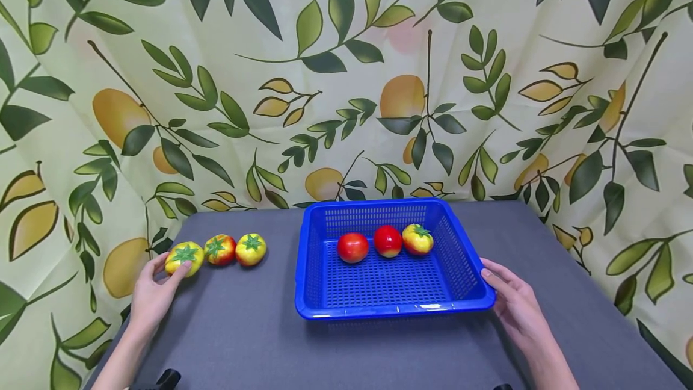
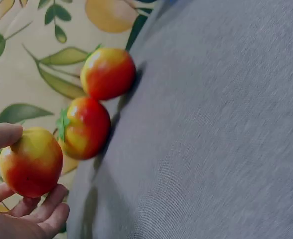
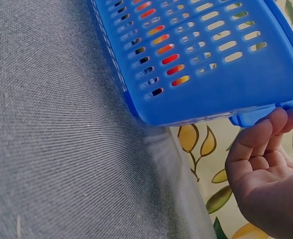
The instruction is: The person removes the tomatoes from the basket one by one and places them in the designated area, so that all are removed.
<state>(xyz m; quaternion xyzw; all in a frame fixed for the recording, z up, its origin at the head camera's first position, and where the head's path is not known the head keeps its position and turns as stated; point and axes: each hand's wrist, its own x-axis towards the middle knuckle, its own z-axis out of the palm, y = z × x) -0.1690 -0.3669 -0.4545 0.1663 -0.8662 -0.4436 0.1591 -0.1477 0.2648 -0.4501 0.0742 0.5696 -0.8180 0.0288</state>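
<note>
Blue basket [image 1: 379, 312], just the one, with three tomatoes [image 1: 387, 241] inside; two more tomatoes [image 1: 251, 250] sit left of it; left hand [image 1: 151, 297] pinches a sixth tomato [image 1: 181, 255] beside those, fingers parted round it; right hand [image 1: 517, 303] has fingers curled on the basket's right rim; grey table [image 1: 352, 360], leafy cloth [image 1: 357, 86] behind

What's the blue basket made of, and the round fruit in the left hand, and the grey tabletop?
Blue basket: probably smooth, shiny plastic; it catches light and has neat slots.
Round fruit in the left hand: smooth with a soft shine, so maybe plastic or foam, but I can't be sure.
Grey tabletop: matte and finely ribbed, likely cloth.
</note>
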